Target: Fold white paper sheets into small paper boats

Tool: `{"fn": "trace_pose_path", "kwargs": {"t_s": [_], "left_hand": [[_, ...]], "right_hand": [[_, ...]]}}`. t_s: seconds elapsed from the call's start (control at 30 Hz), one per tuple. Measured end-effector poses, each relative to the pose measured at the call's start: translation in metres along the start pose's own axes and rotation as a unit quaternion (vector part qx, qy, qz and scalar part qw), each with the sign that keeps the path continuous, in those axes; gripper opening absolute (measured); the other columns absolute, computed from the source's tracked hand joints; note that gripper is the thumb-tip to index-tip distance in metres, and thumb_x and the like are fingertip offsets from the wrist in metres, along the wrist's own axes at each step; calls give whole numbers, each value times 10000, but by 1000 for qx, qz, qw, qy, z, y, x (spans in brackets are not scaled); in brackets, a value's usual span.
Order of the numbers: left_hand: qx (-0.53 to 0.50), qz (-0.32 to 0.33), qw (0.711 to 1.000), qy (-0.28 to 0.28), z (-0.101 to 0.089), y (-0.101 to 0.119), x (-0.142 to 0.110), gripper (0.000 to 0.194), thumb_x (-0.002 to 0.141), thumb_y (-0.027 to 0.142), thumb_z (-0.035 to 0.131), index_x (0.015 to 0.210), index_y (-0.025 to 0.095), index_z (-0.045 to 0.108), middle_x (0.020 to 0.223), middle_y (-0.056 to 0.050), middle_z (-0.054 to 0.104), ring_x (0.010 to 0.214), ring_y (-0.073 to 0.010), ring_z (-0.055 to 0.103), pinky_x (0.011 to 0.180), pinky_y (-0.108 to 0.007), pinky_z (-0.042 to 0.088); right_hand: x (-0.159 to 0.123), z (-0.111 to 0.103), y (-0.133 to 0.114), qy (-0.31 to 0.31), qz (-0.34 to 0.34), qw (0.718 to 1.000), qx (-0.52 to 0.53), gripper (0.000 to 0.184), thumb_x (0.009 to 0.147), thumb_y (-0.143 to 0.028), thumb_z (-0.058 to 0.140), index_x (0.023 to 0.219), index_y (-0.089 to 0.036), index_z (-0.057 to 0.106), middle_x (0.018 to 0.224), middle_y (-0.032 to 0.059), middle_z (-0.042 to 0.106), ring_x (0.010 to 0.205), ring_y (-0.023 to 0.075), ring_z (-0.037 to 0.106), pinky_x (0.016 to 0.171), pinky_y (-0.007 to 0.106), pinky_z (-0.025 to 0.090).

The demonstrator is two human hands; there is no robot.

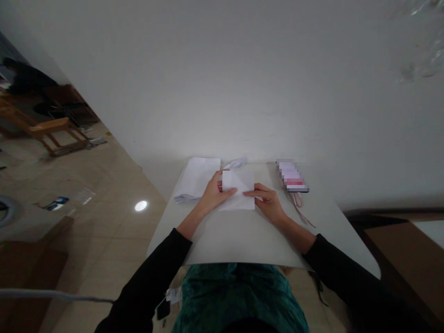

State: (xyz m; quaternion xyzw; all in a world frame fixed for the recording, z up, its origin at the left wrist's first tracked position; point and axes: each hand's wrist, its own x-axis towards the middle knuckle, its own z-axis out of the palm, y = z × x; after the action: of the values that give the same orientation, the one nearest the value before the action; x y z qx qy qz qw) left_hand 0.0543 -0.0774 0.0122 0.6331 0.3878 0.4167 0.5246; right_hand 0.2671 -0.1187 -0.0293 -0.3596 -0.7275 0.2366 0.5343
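Grip half closed on a folded white paper sheet (239, 196) by the left hand (217, 194); right hand (267, 203) laid against its edge, hold indeterminable, on a pale flat surface (239, 240).

A white table (243, 240) bears folded paper (239, 199) at the grip, a paper stack (197, 178) just left of it, and a pixelated device (292, 175) with a pink cord (300, 208) just right.

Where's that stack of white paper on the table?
In the head view, the stack of white paper lies at the far left of the white table, just beyond the person's left hand and beside the folded white sheet.
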Motion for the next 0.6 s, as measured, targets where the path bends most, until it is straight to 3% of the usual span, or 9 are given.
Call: {"fn": "trace_pose_path", "kwargs": {"t_s": [0.07,0.13,0.2,0.33,0.43,0.6], "left_hand": [[-23,7,1000,-7,2,2,0,1039,620,323,845,1468,232,252,1038,-104,695,796,-215,713,655,-296,575],[-41,24,999,-13,3,3,-1,1105,621,295,847,1479,286,151,1084,-100,673,784,-198,712,655,-288,577],[-51,42,998,-25,3,4,-2,957,663,308,819,1421,301,235,1115,-88,650,743,-166,696,610,-258,565],[-41,43,994,-88,-3,3,-1,329,825,396,612,1086,196,607,1065,-89,610,794,-186,662,530,-255,550],[-49,53,990,-120,-9,1,1,294,792,355,550,933,168,726,1035,-106,607,937,-234,620,680,-334,593],[-7,58,987,-148,-8,1,1,451,612,164,654,1055,204,725,1061,-79,669,946,-224,628,813,-364,565]], "right_hand": [[1,-2,-3,-1,9,1000,29,177,878,-285,645,998,-323,769,1037,51,680,985,209,645,825,350,517],[3,-3,-8,-3,21,999,40,168,882,-320,640,985,-322,773,1037,52,683,1000,213,643,824,351,516],[5,-4,-11,8,35,998,42,173,891,-351,626,965,-308,776,1008,53,690,987,217,646,821,354,511],[10,-4,-13,66,78,994,46,175,880,-391,638,877,-274,767,921,42,701,901,210,648,811,347,494],[10,-3,-8,91,107,988,59,189,872,-413,641,854,-257,747,900,32,705,890,208,640,818,339,483],[9,-3,0,112,147,980,73,242,859,-461,640,841,-237,729,865,16,701,839,201,631,786,322,475]]}}
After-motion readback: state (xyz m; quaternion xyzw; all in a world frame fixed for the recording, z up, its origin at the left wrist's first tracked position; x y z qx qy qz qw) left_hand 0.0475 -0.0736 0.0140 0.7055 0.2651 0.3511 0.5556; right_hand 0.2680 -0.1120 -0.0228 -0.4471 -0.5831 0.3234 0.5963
